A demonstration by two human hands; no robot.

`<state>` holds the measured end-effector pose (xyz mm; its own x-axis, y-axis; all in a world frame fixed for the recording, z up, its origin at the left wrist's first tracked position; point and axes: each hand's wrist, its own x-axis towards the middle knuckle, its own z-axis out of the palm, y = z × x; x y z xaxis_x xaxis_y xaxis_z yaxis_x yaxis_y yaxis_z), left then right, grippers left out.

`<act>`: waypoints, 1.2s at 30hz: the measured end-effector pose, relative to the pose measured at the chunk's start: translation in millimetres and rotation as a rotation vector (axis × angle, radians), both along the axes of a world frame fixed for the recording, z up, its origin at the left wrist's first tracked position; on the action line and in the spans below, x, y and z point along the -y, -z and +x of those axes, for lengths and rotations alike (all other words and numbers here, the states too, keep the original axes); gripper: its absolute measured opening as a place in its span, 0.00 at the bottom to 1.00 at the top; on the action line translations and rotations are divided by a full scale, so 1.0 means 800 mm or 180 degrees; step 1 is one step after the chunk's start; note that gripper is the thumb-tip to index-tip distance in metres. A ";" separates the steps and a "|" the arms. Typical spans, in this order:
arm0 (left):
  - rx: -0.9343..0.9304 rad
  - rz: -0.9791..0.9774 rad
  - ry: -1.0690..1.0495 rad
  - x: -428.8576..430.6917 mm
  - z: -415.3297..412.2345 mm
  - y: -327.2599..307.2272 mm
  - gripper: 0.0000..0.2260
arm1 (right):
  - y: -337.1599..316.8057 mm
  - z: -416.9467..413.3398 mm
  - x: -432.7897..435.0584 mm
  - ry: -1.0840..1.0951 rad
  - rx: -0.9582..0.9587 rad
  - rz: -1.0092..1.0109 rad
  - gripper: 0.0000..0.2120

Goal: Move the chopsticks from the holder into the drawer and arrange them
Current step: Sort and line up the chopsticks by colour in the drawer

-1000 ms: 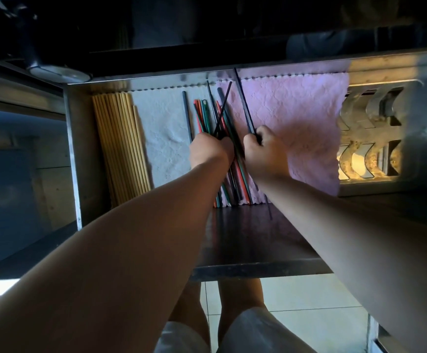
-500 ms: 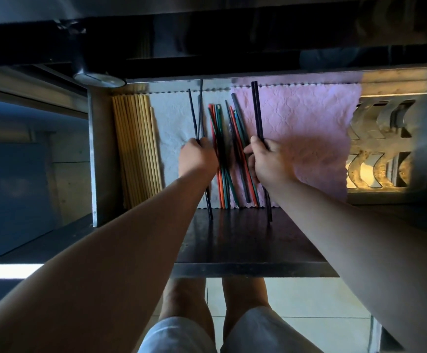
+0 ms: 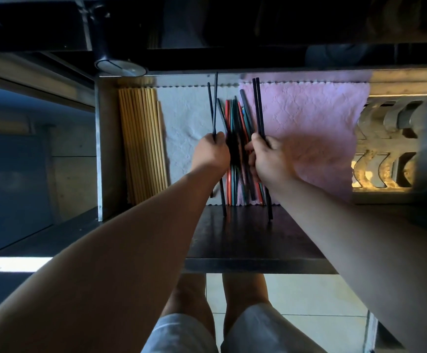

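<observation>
Chopsticks (image 3: pixel 235 123), red, green and dark, lie in a loose bundle at the centre of the frame, inside the open drawer (image 3: pixel 105 149), where a white cloth (image 3: pixel 184 118) meets a pink cloth (image 3: pixel 309 123). The left hand (image 3: pixel 211 152) curls around two dark sticks (image 3: pixel 213 110) just left of the bundle. The right hand (image 3: pixel 268 159) grips another dark pair (image 3: pixel 257 108) on the bundle's right. Pale bamboo sticks (image 3: pixel 141 141) line the drawer's left wall.

Shows a pink cloth (image 3: pixel 309 118) spread flat at one o'clock, just beside a white textured cloth (image 3: pixel 182 115) at eleven. Shows a metal rack (image 3: pixel 385 149) with crescent cutouts at three, lit yellow from beneath. Shows a dark pipe (image 3: pixel 102 34) above a round metal base at eleven, farther out. Shows pale floor tiles (image 3: pixel 309 296) and light shorts (image 3: pixel 258 332) at six.
</observation>
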<state>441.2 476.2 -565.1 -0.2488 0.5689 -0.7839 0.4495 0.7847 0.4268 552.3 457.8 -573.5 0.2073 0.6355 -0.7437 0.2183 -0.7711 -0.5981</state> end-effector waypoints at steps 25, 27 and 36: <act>-0.0271 -0.0068 0.0314 0.017 -0.159 0.012 0.14 | 0.008 -0.171 -0.023 -0.0377 0.0183 -0.1010 0.19; -0.0353 -0.0057 0.0335 0.018 -0.158 0.008 0.14 | 0.006 -0.173 -0.022 -0.0396 0.0366 -0.0854 0.17; -0.1093 0.0174 0.1524 0.030 -0.163 -0.009 0.24 | -0.007 -0.167 -0.021 -0.0799 0.0747 -0.0369 0.17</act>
<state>310.7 452.4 -558.3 -0.1887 0.7177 -0.6703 0.8677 0.4415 0.2285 418.8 474.3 -567.6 0.2291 0.6026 -0.7645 0.5304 -0.7358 -0.4211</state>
